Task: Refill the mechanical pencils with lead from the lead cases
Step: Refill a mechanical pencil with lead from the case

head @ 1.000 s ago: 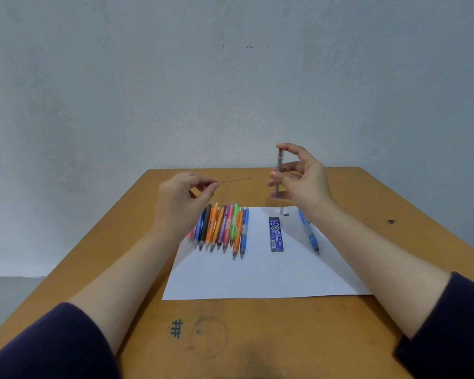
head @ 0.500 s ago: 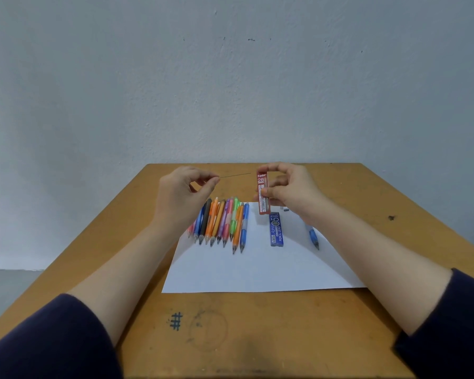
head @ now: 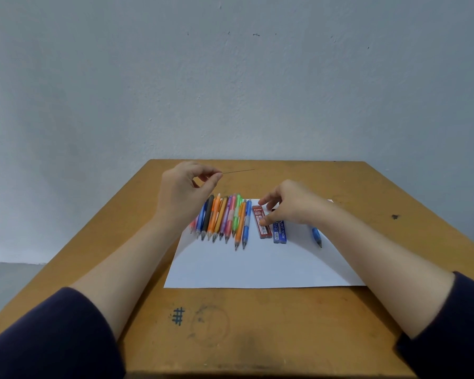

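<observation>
My left hand [head: 184,192] is raised above the table and pinches a thin pencil lead [head: 238,171] that points to the right. A red lead case [head: 259,216] lies flat on the white paper [head: 257,266]. My right hand [head: 293,206] hovers low over it with loosely spread fingers, the thumb tip touching the case. A blue lead case [head: 280,234] lies just right of the red one, partly under that hand. Several coloured mechanical pencils [head: 225,220] lie in a row to the left. A single blue pencil [head: 316,237] lies on the right, mostly hidden by my right wrist.
The paper sits on a wooden table [head: 257,324] with a drawn hash mark [head: 178,316] near the front edge and a dark spot [head: 395,216] at the right. A grey wall stands directly behind the table.
My right hand has lowered the red lead case from the air onto the paper beside the blue case and loosened its grip. My left hand still holds the lead up.
</observation>
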